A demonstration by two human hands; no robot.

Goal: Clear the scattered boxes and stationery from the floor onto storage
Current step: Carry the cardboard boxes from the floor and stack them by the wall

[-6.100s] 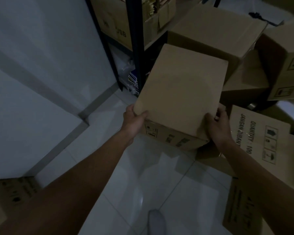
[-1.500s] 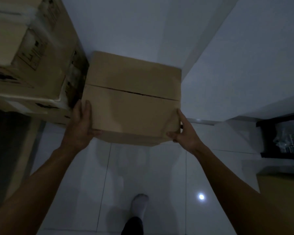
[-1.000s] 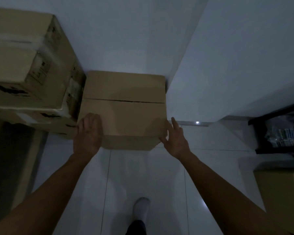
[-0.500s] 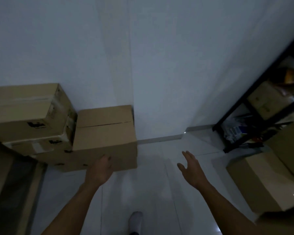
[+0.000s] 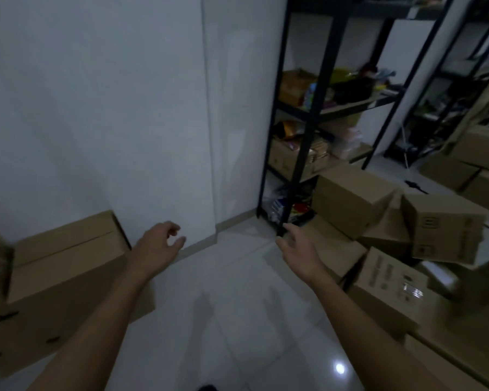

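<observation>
Nothing is being held: the left hand [image 5: 156,244] and right hand [image 5: 299,249] are being kept loosely spread. The cardboard box [image 5: 65,266] is being rested against the left wall, other boxes [image 5: 350,198] scattered right.

matt cardboard boxes [image 5: 347,197], glossy tiled floor [image 5: 237,320].

- Closed plain brown cardboard box [image 5: 65,266], flaps shut, set on the floor against the white wall at left.
- Heaped brown cardboard boxes [image 5: 407,249] at right, some tilted, beside the black shelf.
</observation>
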